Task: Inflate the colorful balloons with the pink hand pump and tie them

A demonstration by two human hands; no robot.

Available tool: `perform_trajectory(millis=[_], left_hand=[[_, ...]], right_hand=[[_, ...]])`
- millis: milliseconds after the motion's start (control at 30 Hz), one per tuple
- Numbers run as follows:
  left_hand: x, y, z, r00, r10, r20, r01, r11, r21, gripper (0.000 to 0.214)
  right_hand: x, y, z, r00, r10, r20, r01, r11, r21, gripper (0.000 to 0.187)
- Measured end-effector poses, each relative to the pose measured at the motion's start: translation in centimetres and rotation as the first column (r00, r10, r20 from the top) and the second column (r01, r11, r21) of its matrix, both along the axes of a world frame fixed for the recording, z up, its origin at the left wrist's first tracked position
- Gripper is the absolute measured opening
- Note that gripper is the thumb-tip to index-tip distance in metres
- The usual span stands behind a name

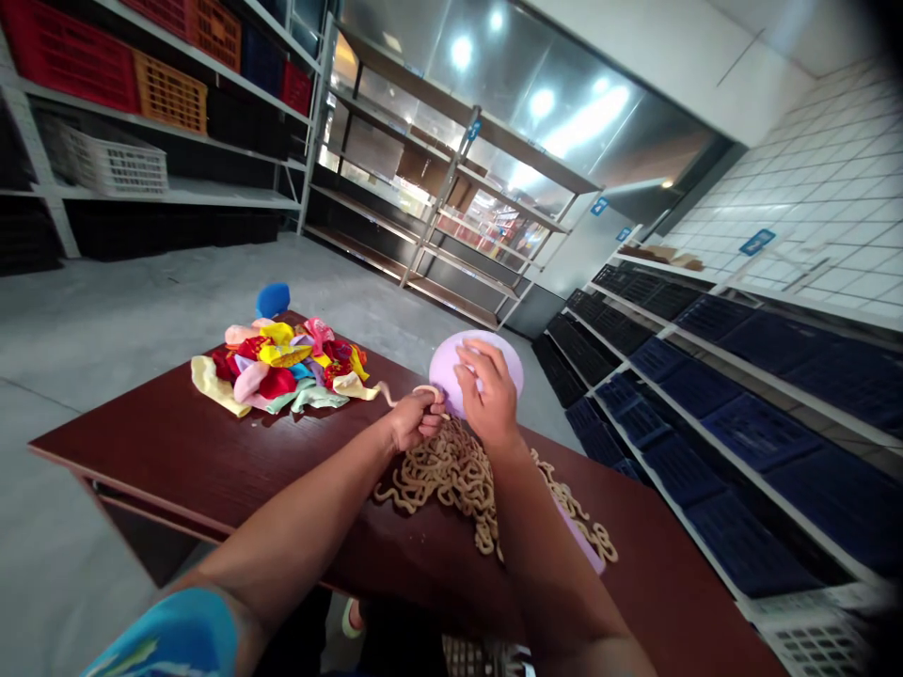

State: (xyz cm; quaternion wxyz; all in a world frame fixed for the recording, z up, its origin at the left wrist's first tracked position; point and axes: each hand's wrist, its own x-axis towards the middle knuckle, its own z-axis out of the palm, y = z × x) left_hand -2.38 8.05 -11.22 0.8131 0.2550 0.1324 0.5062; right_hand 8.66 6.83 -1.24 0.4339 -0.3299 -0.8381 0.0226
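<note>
My left hand point(418, 420) is closed in a fist above the table, with a thin beige strand point(385, 392) running from it towards a pale yellow cloth piece. My right hand point(488, 390) is raised just beside it, fingers bent and apart, with nothing visible in them. Behind that hand shows a round lilac disc point(444, 365), partly covered by the fingers. Below both hands lies a heap of curly beige strands point(444, 475); my right forearm hides part of it. A lilac edge point(582, 541) shows among the strands to the right.
Colourful cloth pieces point(282, 362) are piled on the left of the dark red-brown table point(282, 480). A blue rounded object point(272, 300) stands behind the far edge. Shelves with dark blue crates point(748, 423) line the right; a metal rack point(430, 216) stands at the back.
</note>
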Motion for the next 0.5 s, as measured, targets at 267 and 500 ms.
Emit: perform_trajectory(millis=[267, 500], left_hand=[[-0.2, -1.5, 1.8, 0.949, -0.13, 0.286, 0.144, 0.989, -0.027, 0.017], [0.9, -3.1, 2.1, 0.856, -0.27, 0.44, 0.347, 0.932, -0.103, 0.017]], right_hand=[[2.0, 0.9, -8.2, 0.871, -0.251, -0.423, -0.12, 0.726, -0.677, 0.027], [0.5, 0.7, -9.4, 0.881, 0.031, -0.473, -0.412, 0.543, -0.732, 0.026]])
